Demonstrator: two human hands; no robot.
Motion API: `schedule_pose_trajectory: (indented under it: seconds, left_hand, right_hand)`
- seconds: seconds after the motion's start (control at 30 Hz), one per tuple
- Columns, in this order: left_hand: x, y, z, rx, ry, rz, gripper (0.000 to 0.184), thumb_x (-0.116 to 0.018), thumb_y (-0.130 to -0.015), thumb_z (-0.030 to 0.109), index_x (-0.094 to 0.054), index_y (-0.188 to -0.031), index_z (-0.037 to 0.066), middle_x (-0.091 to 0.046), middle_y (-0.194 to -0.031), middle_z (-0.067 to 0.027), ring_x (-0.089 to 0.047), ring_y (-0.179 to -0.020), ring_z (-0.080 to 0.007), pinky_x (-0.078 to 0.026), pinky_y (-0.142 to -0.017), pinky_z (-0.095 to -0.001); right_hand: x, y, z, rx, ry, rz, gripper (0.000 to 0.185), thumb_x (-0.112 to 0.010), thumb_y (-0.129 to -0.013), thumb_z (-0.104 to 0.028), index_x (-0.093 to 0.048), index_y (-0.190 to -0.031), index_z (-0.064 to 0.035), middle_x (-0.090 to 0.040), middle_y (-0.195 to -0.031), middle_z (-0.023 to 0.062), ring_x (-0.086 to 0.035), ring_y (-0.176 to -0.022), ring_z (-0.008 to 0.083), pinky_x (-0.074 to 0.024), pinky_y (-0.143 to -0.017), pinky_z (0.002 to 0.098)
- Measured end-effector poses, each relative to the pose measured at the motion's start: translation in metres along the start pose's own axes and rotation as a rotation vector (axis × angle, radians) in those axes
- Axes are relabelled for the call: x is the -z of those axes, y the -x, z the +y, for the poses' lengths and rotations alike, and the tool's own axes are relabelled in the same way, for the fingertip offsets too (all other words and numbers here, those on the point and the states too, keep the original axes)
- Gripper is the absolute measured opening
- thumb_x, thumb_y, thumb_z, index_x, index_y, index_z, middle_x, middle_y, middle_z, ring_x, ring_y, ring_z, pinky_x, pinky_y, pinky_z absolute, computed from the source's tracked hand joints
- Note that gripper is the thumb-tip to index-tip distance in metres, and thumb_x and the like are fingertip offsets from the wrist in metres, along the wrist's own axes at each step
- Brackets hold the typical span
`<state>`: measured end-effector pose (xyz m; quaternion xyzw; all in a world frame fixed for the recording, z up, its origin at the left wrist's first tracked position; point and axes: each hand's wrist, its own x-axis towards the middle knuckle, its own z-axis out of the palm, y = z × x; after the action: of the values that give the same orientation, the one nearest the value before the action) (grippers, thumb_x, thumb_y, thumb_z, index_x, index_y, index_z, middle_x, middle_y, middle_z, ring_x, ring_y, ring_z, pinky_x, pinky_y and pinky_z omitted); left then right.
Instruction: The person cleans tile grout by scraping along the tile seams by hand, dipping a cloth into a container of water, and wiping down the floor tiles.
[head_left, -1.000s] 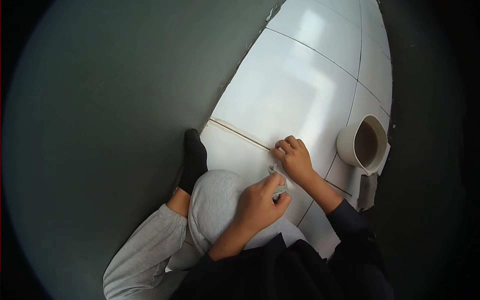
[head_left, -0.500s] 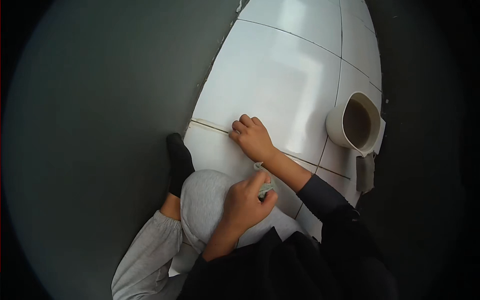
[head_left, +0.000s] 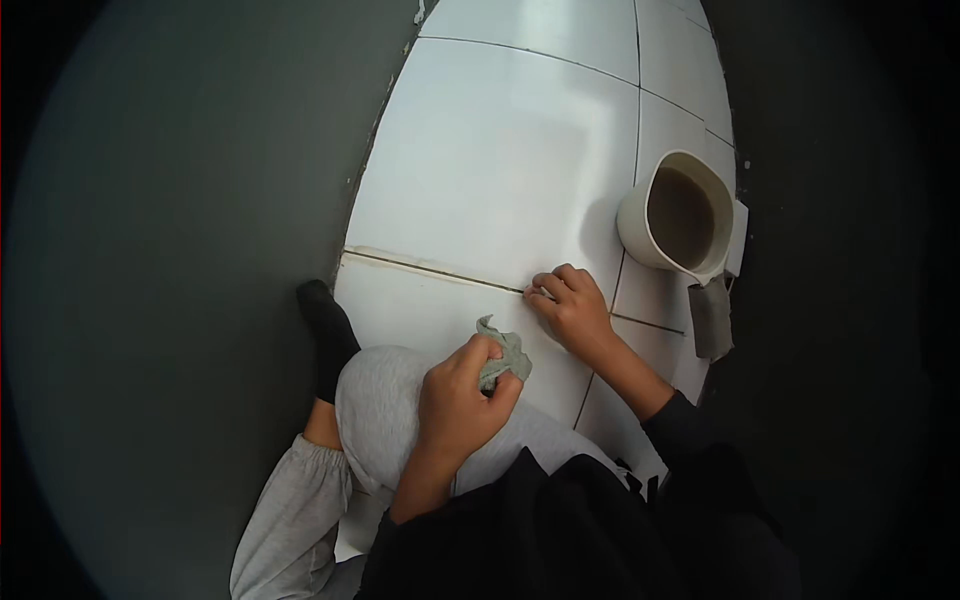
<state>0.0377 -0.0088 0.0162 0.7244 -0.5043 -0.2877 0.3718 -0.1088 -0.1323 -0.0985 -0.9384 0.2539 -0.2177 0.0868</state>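
Crumpled grey-green cloth (head_left: 515, 362) sits in the left hand (head_left: 460, 400), whose thumb and fingers are clamped on it; one twisted end pokes up beyond the fingers, and the folds spread out to the right of them. Ahead of the left hand and to its right is the right hand (head_left: 575, 310), fingers bent and bunched, the tips down at the dark joint (head_left: 440, 271) between two white tiles (head_left: 480, 170). A small pale bit (head_left: 542, 292) shows at those fingertips; I cannot tell what it is or whether the fingers grip it. From the right hand the joint runs away to the left, with a brownish smear along its edges.

Beyond the right hand and to its right, well apart from it, stands a white pot (head_left: 633, 230) with brown liquid (head_left: 682, 218) inside and a grey handle (head_left: 711, 320) on its near side. Just under the left hand is a knee in grey trousers (head_left: 380, 400); farther left and ahead is a foot in a black sock (head_left: 328, 335).
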Motion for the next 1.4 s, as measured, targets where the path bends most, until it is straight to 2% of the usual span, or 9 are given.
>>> schedule_pose_trajectory:
  seconds: [0.13, 0.3, 0.37, 0.5, 0.8, 1.0, 1.13, 1.3, 1.4]
  left_hand:
    - [0.0, 0.0, -0.001, 0.044, -0.039, -0.017, 0.015, -0.059, -0.071, 0.006, -0.052, -0.083, 0.001, -0.059, -0.07, -0.0138, -0.058, -0.058, -0.0254, -0.047, -0.057, -0.0341]
    - [0.0, -0.001, -0.001, 0.034, -0.031, -0.004, 0.015, -0.059, -0.071, 0.007, -0.052, -0.082, 0.001, -0.059, -0.069, -0.0137, -0.058, -0.057, -0.0242, -0.046, -0.056, -0.0339]
    - [-0.002, -0.002, -0.002, 0.012, -0.031, 0.005, 0.015, -0.061, -0.072, 0.011, -0.054, -0.083, 0.004, -0.059, -0.066, -0.0148, -0.059, -0.054, -0.0312, -0.047, -0.053, -0.0385]
    - [-0.005, -0.004, -0.002, -0.007, -0.019, 0.015, 0.015, -0.061, -0.072, 0.011, -0.054, -0.084, 0.004, -0.06, -0.067, -0.0152, -0.059, -0.055, -0.0312, -0.048, -0.053, -0.0384]
    - [-0.002, -0.003, -0.001, 0.013, -0.064, -0.001, 0.015, -0.06, -0.072, 0.01, -0.054, -0.084, 0.003, -0.06, -0.068, -0.0159, -0.06, -0.057, -0.0324, -0.048, -0.055, -0.039]
    - [-0.001, -0.004, 0.0, -0.008, -0.015, 0.016, 0.015, -0.061, -0.073, 0.01, -0.053, -0.084, 0.004, -0.062, -0.072, -0.0149, -0.061, -0.059, -0.0326, -0.049, -0.055, -0.038]
    - [-0.003, -0.006, 0.001, -0.006, -0.008, 0.005, 0.015, -0.061, -0.074, 0.01, -0.053, -0.085, 0.004, -0.062, -0.073, -0.0143, -0.062, -0.06, -0.0319, -0.049, -0.056, -0.0377]
    - [-0.002, -0.005, 0.002, 0.006, -0.03, 0.005, 0.015, -0.061, -0.074, 0.01, -0.053, -0.085, 0.003, -0.063, -0.073, -0.0137, -0.062, -0.06, -0.0312, -0.049, -0.055, -0.0379]
    - [-0.001, -0.004, 0.001, 0.026, -0.021, 0.0, 0.016, -0.059, -0.071, 0.007, -0.052, -0.084, 0.001, -0.059, -0.071, -0.0144, -0.059, -0.06, -0.0261, -0.048, -0.058, -0.0337]
  right_hand:
    - [-0.021, -0.035, -0.02, 0.012, -0.021, -0.038, 0.012, -0.06, -0.071, -0.012, -0.066, -0.081, -0.0093, -0.06, -0.092, 0.0004, -0.053, -0.089, 0.018, -0.0425, -0.075, 0.031]
    - [0.005, 0.011, 0.004, -0.068, 0.01, -0.01, 0.018, -0.061, -0.069, -0.009, -0.068, -0.085, -0.0109, -0.062, -0.092, -0.0006, -0.054, -0.086, 0.017, -0.0423, -0.072, 0.0304]
    - [0.031, 0.036, 0.017, -0.107, 0.045, -0.052, 0.02, -0.064, -0.067, -0.009, -0.069, -0.085, -0.011, -0.063, -0.093, -0.0006, -0.055, -0.084, 0.0174, -0.0432, -0.071, 0.0317]
    - [0.04, 0.06, 0.029, -0.125, 0.08, -0.023, 0.017, -0.065, -0.068, -0.009, -0.068, -0.084, -0.0105, -0.063, -0.093, 0.0004, -0.056, -0.085, 0.0179, -0.0436, -0.071, 0.0322]
    - [-0.002, -0.004, -0.004, -0.017, -0.002, 0.016, 0.011, -0.062, -0.073, -0.011, -0.066, -0.083, -0.0094, -0.061, -0.092, 0.0007, -0.054, -0.086, 0.0173, -0.0428, -0.072, 0.0305]
    - [0.041, 0.062, 0.031, -0.116, 0.085, -0.001, 0.016, -0.066, -0.068, -0.009, -0.069, -0.084, -0.0108, -0.064, -0.09, -0.0007, -0.056, -0.08, 0.018, -0.045, -0.068, 0.0326]
    - [0.048, 0.071, 0.037, -0.107, 0.083, -0.002, 0.016, -0.066, -0.068, -0.009, -0.068, -0.084, -0.0093, -0.063, -0.09, -0.0001, -0.056, -0.082, 0.0184, -0.0449, -0.07, 0.0334]
    - [0.017, 0.022, 0.014, -0.009, 0.033, -0.022, 0.016, -0.063, -0.072, -0.01, -0.068, -0.087, -0.0093, -0.062, -0.094, 0.0008, -0.055, -0.085, 0.018, -0.0433, -0.073, 0.0316]
    - [0.014, 0.017, 0.01, -0.02, 0.019, -0.052, 0.017, -0.062, -0.072, -0.011, -0.068, -0.088, -0.0103, -0.062, -0.095, 0.0007, -0.055, -0.087, 0.0181, -0.0426, -0.074, 0.0308]
